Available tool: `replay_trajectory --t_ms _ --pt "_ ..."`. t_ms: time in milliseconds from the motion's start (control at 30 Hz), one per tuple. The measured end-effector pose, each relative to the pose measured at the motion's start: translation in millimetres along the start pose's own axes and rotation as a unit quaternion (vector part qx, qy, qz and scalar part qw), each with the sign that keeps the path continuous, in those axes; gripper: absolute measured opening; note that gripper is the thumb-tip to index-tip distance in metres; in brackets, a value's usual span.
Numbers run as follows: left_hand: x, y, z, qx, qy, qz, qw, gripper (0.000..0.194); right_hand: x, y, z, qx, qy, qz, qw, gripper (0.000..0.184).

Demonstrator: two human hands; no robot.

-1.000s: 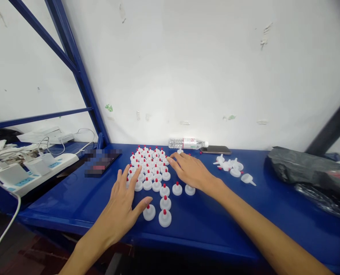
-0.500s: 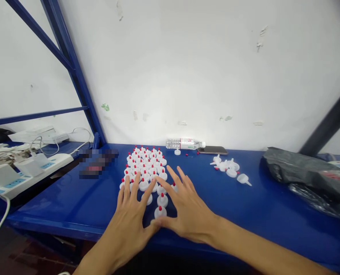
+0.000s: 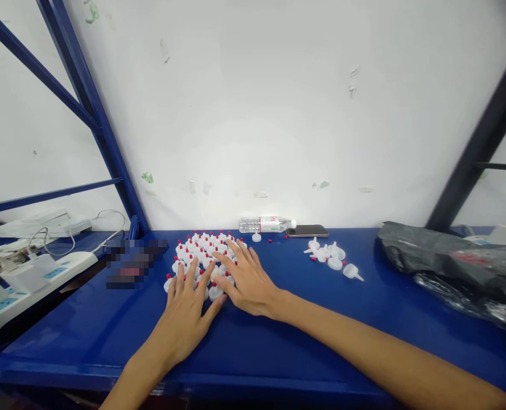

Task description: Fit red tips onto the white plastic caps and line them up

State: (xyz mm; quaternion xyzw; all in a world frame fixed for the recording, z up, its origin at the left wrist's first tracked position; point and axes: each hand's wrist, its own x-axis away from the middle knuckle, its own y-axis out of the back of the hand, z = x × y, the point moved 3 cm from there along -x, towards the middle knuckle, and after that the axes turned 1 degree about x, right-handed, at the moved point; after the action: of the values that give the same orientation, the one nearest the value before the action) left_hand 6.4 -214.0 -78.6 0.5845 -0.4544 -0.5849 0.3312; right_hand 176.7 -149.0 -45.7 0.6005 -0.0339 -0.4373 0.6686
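Many small white funnels (image 3: 204, 245) stand mouth-down in a tight cluster, each with a red cap (image 3: 214, 283) on its spout. At the cluster's near side is my left hand (image 3: 185, 316), open, its fingers spread over and against the front funnels. My right hand (image 3: 250, 282) lies along the right side, also open, fingers stretched across the funnels there. Both thumbs come close to a capped funnel at the near edge. Some funnels are hidden under the fingers. Neither hand grips anything that I can see.
Several loose funnels (image 3: 334, 263) lie to the right with red caps among them. Behind are a water bottle (image 3: 270, 224), a lone funnel (image 3: 256, 237) and a phone (image 3: 308, 230). A grey plastic bag (image 3: 436, 256) rests far right; a power strip (image 3: 71, 265) lies left.
Both hands have moved forward, away from the table's near edge, and the near funnels have been pushed in with the rest. The cluster is more compact. The camera view has shifted slightly.
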Motion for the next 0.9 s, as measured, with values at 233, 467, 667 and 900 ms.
replay_trajectory --t_ms 233,467,667,900 --pt "0.5 5.6 -2.6 0.004 0.011 -0.035 0.999 0.062 -26.9 39.9 -77.1 0.124 -0.129 -0.069 0.981 0.031" --pt "4.8 19.9 -5.6 0.035 -0.007 -0.124 0.992 0.052 -22.2 25.4 -139.1 0.152 -0.178 0.000 0.972 0.015" --pt "9.9 25.5 -6.2 0.092 0.017 -0.136 0.986 0.046 -18.0 19.5 -144.0 0.144 -0.158 0.008 0.977 0.017" --pt "10.3 22.6 -2.4 0.140 0.027 -0.142 0.980 0.044 -42.5 29.1 -152.8 0.100 -0.100 -0.045 0.989 0.017"
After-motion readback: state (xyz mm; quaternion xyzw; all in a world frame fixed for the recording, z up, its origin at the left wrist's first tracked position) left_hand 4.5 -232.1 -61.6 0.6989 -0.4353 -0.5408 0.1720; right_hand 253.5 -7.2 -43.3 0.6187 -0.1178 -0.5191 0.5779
